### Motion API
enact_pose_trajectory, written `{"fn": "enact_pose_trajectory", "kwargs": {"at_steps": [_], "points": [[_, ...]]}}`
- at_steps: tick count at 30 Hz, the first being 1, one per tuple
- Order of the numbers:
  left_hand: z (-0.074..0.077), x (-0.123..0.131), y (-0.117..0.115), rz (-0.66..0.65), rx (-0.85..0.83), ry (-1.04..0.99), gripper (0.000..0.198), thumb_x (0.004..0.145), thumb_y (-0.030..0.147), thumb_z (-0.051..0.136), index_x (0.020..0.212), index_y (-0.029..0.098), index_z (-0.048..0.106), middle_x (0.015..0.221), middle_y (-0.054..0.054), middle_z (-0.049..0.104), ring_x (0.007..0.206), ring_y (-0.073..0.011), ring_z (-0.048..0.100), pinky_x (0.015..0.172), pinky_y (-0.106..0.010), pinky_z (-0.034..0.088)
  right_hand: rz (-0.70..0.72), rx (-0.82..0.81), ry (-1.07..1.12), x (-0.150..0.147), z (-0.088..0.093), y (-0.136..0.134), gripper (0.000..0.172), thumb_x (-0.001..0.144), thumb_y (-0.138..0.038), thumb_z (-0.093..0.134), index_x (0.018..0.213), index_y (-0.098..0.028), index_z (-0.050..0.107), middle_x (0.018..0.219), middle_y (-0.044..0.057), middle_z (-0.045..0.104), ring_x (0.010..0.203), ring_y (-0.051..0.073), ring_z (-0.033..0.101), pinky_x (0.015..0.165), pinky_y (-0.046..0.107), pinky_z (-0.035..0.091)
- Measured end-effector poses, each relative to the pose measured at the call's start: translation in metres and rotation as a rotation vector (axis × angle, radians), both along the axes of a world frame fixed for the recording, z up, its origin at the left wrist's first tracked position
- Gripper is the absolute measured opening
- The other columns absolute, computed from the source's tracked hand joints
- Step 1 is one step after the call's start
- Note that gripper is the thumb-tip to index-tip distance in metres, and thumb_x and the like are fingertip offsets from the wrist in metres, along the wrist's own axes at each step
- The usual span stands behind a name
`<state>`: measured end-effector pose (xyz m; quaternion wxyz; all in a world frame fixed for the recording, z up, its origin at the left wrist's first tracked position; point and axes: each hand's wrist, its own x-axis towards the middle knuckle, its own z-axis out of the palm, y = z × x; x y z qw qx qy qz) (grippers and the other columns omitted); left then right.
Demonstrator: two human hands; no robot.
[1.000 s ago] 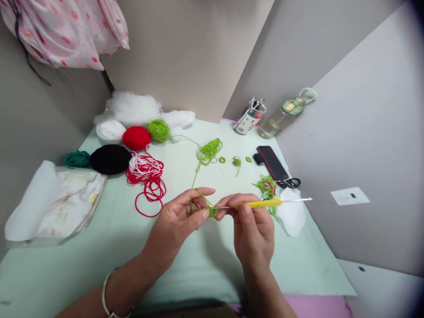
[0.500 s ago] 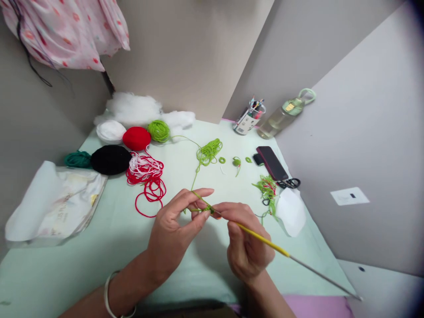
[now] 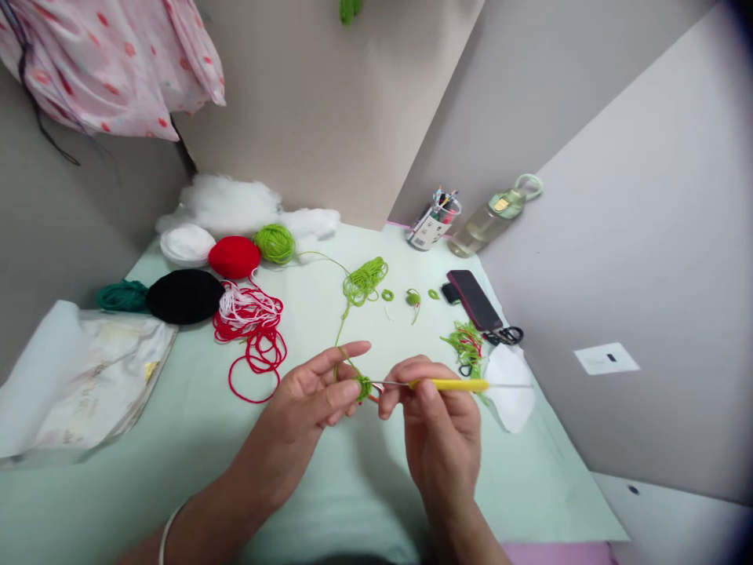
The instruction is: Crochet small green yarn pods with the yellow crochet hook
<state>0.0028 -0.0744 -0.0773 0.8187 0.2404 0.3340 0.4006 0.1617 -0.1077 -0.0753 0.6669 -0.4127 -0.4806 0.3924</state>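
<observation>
My left hand [image 3: 321, 388] pinches a small green crochet piece [image 3: 364, 387] between thumb and fingers, with its index finger stretched out above. Green yarn runs over that finger from a loose heap of green yarn [image 3: 365, 281] further back. My right hand [image 3: 438, 416] is closed around the yellow handle of a crochet hook [image 3: 452, 384]. The hook's thin metal shaft points left, and its tip meets the crochet piece; stitches there are too small to make out. Something orange shows just under the shaft, partly hidden by the fingers.
Yarn balls in white [image 3: 187, 246], red [image 3: 234, 256], green [image 3: 274, 243] and black [image 3: 184, 297] lie back left, before white stuffing [image 3: 235, 202]. Red and pink strands [image 3: 252, 322] spread nearby. At right are a phone [image 3: 474, 300], scissors [image 3: 504, 336], a pen cup [image 3: 434, 223] and a bottle [image 3: 489, 222].
The crochet hook has swung from slanting down to the right to nearly level. My right hand has turned with it, its fingers now higher. The view has shifted slightly.
</observation>
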Motion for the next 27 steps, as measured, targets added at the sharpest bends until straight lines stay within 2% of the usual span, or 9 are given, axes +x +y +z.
{"fn": "enact_pose_trajectory", "kwargs": {"at_steps": [4,6,8,11,15,18,20,24,27], "points": [[-0.003,0.002,-0.003,0.002,0.067,0.035,0.041,0.082,0.029,0.091,0.122,0.03,0.082,0.088,0.0,0.069,0.082,-0.014,0.061,0.073,-0.025,0.045,0.051,-0.01,-0.042,-0.005,-0.006,0.004,0.02,0.106,-0.027,0.062,0.108,-0.027,0.082,0.099,0.006,0.078,0.076,0.015,0.072,0.065,0.028,0.063],[-0.003,0.004,-0.003,0.067,0.066,0.042,0.043,0.079,0.029,0.093,0.121,0.029,0.082,0.087,0.001,0.069,0.084,-0.0144,0.063,0.08,-0.027,0.048,-0.02,0.055,-0.235,-0.006,-0.01,0.0,0.024,0.106,-0.02,0.06,0.115,-0.03,0.081,0.099,0.005,0.079,0.081,0.016,0.072,0.067,0.028,0.063],[-0.002,0.006,-0.003,0.101,0.037,0.042,0.048,0.077,0.031,0.095,0.123,0.029,0.081,0.085,0.002,0.067,0.082,-0.0136,0.061,0.079,-0.026,0.047,-0.099,0.128,-0.46,-0.005,-0.013,-0.005,0.033,0.101,-0.011,0.064,0.12,-0.032,0.081,0.105,0.006,0.079,0.091,0.019,0.074,0.072,0.029,0.064],[-0.001,0.007,-0.002,0.025,-0.062,-0.021,0.051,0.079,0.037,0.094,0.127,0.025,0.08,0.09,0.0,0.069,0.081,-0.0124,0.058,0.077,-0.025,0.046,-0.13,0.172,-0.594,-0.002,-0.015,-0.01,0.039,0.095,-0.009,0.072,0.122,-0.034,0.081,0.115,0.007,0.078,0.102,0.023,0.075,0.08,0.034,0.065],[-0.002,0.005,0.002,-0.006,-0.147,-0.106,0.043,0.081,0.035,0.092,0.121,0.021,0.083,0.091,-0.001,0.067,0.079,-0.0109,0.055,0.083,-0.028,0.047,-0.116,0.091,-0.345,0.004,-0.009,-0.006,0.029,0.105,-0.016,0.06,0.119,-0.031,0.081,0.1,0.005,0.077,0.086,0.018,0.075,0.072,0.03,0.064],[-0.002,0.003,0.003,0.01,-0.099,-0.066,0.038,0.081,0.035,0.091,0.117,0.022,0.084,0.087,-0.001,0.066,0.078,-0.0122,0.055,0.081,-0.028,0.045,-0.023,-0.032,-0.015,0.005,-0.003,0.001,0.02,0.106,-0.028,0.063,0.106,-0.027,0.083,0.086,0.002,0.073,0.072,0.013,0.072,0.065,0.025,0.062],[-0.003,0.003,0.003,0.006,-0.04,-0.019,0.035,0.083,0.035,0.089,0.116,0.023,0.084,0.086,-0.001,0.068,0.078,-0.0132,0.055,0.079,-0.028,0.043,0.025,-0.085,0.089,0.002,-0.002,0.004,0.018,0.104,-0.033,0.068,0.1,-0.025,0.084,0.083,0.001,0.071,0.067,0.011,0.07,0.064,0.023,0.06],[-0.005,0.004,-0.001,-0.004,0.046,0.024,0.032,0.084,0.029,0.086,0.116,0.025,0.082,0.089,-0.001,0.072,0.084,-0.0155,0.06,0.077,-0.029,0.042,0.067,-0.069,0.077,-0.004,-0.007,0.004,0.016,0.103,-0.032,0.069,0.103,-0.026,0.084,0.093,0.003,0.075,0.074,0.012,0.071,0.068,0.024,0.06],[-0.006,0.005,-0.002,-0.015,0.056,-0.013,0.037,0.085,0.026,0.085,0.121,0.027,0.08,0.092,-0.001,0.073,0.089,-0.0164,0.065,0.082,-0.03,0.044,0.066,-0.032,0.023,-0.005,-0.011,0.002,0.017,0.104,-0.027,0.068,0.108,-0.028,0.084,0.101,0.005,0.077,0.084,0.014,0.072,0.071,0.025,0.06]]}}
